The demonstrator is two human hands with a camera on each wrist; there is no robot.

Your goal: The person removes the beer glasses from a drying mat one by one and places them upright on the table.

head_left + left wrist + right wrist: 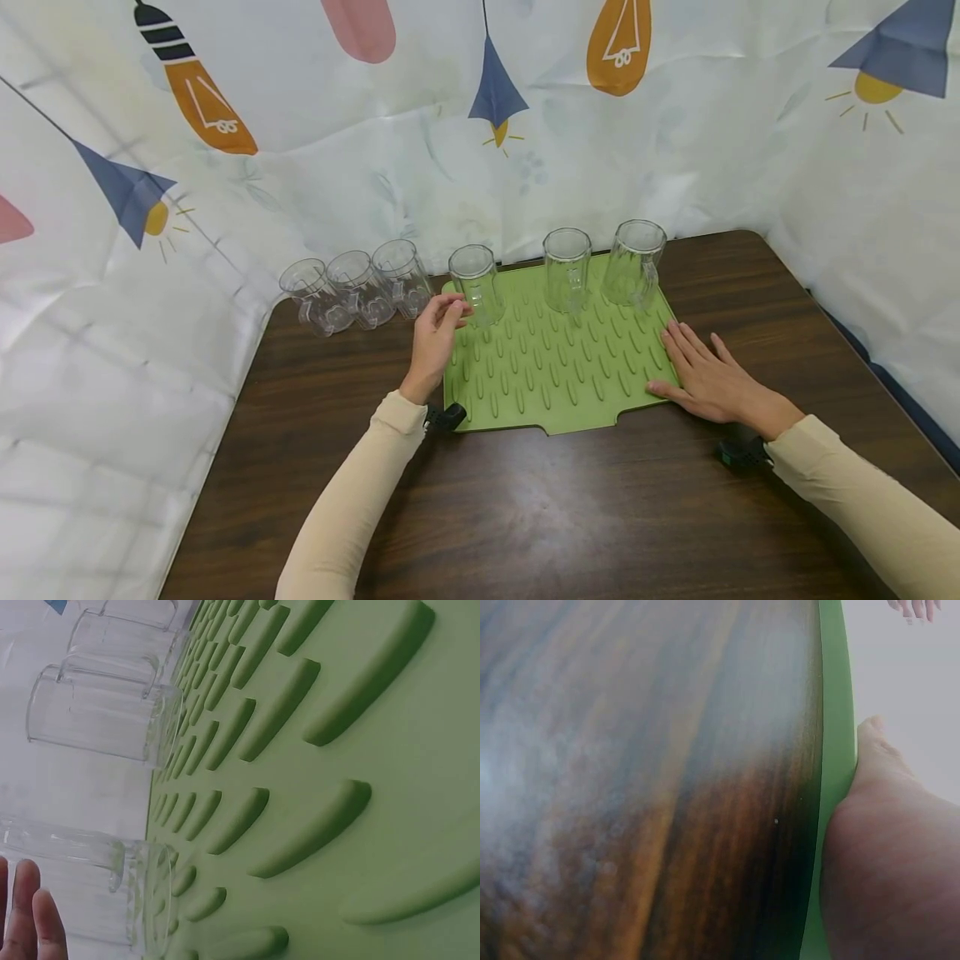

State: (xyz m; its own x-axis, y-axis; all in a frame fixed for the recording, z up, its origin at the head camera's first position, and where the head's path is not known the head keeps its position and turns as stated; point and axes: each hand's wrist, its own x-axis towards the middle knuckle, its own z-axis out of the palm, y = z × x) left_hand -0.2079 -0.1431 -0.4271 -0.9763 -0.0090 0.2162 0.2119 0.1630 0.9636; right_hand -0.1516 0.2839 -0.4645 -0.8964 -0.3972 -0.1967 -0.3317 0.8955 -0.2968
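Here, the head view shows the left hand (433,337), fingers loose and gripping nothing, beside the far-left mug (477,277) on the green mat (551,375), and the empty right hand (708,382) flat at its right edge; the left wrist view, fingers (49,930) near that mug; the right wrist view, a thumb (885,769) by the mat's edge.

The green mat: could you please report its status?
Left hand beside leftmost mug on mat. Right hand at mat's right edge. Three mugs on mat, three more left of it. No obstruction seen.
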